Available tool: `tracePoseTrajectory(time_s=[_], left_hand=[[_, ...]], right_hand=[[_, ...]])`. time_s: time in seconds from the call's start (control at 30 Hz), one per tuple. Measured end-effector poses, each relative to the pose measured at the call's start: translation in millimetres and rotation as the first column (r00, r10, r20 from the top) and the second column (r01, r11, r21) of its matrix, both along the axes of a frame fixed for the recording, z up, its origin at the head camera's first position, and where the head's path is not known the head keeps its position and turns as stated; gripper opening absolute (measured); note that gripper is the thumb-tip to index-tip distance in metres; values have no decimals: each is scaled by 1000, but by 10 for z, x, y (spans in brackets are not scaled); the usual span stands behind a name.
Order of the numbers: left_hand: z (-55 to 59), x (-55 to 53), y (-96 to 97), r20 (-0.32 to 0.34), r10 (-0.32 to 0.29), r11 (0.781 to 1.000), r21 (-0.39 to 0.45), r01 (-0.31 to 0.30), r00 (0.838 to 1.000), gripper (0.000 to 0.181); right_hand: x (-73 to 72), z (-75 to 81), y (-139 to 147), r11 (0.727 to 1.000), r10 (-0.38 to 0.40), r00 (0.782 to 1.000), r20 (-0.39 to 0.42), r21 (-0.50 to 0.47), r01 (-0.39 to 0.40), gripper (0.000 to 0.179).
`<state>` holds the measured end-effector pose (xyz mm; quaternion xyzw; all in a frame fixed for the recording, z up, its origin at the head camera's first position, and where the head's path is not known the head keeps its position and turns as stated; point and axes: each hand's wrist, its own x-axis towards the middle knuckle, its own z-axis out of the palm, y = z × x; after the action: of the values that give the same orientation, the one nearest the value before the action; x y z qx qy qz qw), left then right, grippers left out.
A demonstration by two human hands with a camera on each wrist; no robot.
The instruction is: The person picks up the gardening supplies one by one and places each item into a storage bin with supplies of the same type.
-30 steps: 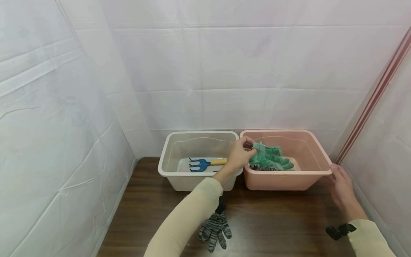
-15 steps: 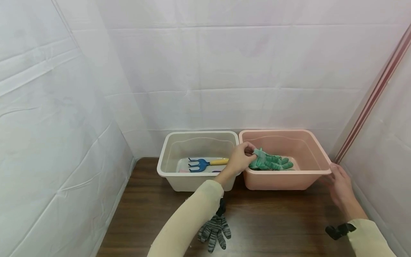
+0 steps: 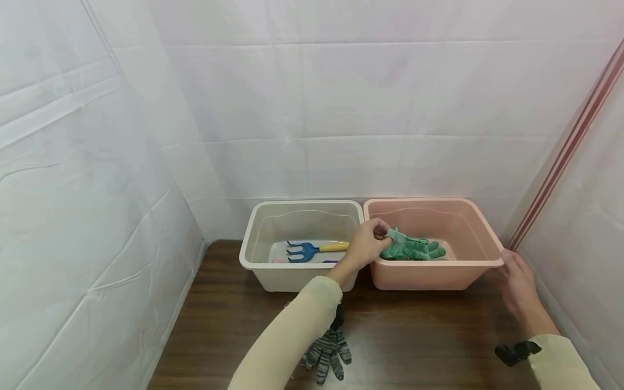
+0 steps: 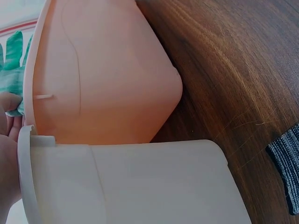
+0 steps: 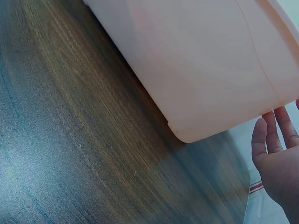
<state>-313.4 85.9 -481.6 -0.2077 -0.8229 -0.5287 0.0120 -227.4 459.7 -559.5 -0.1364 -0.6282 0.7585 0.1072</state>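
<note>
My left hand [image 3: 368, 244] reaches over the grey-white bin and pinches the cuff of a green knit glove [image 3: 407, 246] between thumb and fingers. The glove lies in the pink bin [image 3: 429, 276], its fingers pointing right. In the left wrist view, part of that green glove [image 4: 14, 56] shows beyond the pink rim, beside my fingertips. At the pink bin's right end, my right hand [image 3: 519, 287] holds the rim corner, some fingers beneath it. The right wrist view shows those fingers [image 5: 272, 135] against the end wall; the thumb is hidden there.
The grey-white bin [image 3: 302, 276] stands against the pink one. Inside lies a blue hand fork [image 3: 309, 250] with a yellow handle, beside a partly hidden purple item [image 3: 330, 261]. A grey striped glove [image 3: 327, 352] lies on the brown table [image 3: 400, 341], partly under my left forearm.
The left hand has lowered slightly and moved a little right with the green glove's cuff. The glove now covers the dark patterned item beneath it. The right hand stays at the rim.
</note>
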Motion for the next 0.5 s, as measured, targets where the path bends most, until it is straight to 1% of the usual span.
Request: tracePoseTrajectory(time_s=[0.13, 0.27, 0.5], left_hand=[[-4, -5, 22, -10, -3, 1000, -10, 3, 1000, 9], [-12, -12, 35, -17, -3, 1000, -29, 3, 1000, 10], [3, -18, 36, -13, -28, 1000, -13, 28, 1000, 11]], right_hand=[[4, -18, 31, 1000, 1, 1000, -5, 2, -1, 42], [14, -22, 45, 1000, 0, 1000, 12, 19, 0, 46], [21, -12, 53, 1000, 14, 1000, 3, 5, -14, 48]])
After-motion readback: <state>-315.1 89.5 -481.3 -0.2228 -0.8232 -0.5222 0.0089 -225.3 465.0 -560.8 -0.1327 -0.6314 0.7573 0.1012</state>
